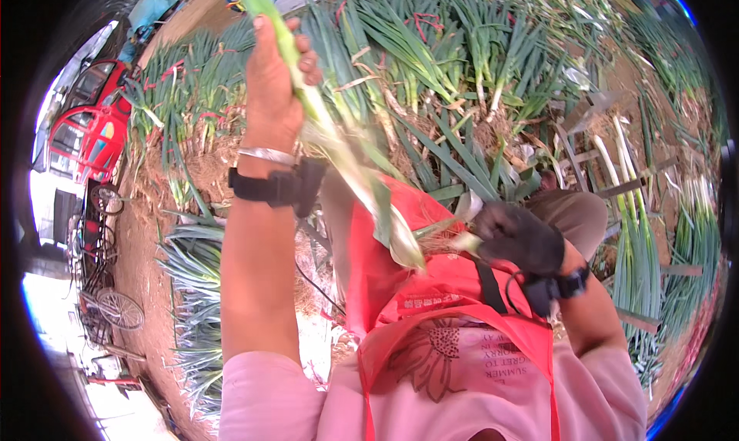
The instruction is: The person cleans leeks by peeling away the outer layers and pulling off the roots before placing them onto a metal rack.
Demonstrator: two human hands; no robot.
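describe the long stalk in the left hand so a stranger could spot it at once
Start at the red apron in the middle. Just up and left, the bare left hand grips a long green-and-white stalk, slanting from the top edge down to the apron. It is raised singly, while similar stalks sit massed beyond.

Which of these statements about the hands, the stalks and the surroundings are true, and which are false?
1. The left hand grips a green-and-white stalk. True.
2. The right hand is bare. False: it wears a dark glove.
3. The person's apron is blue. False: it is red.
4. A black strap is fastened around the left wrist. True.
5. The stalk in the left hand is the only one in view. False: many bunches of similar stalks lie around the person.
6. A red vehicle shows toward the left edge of the picture. True.
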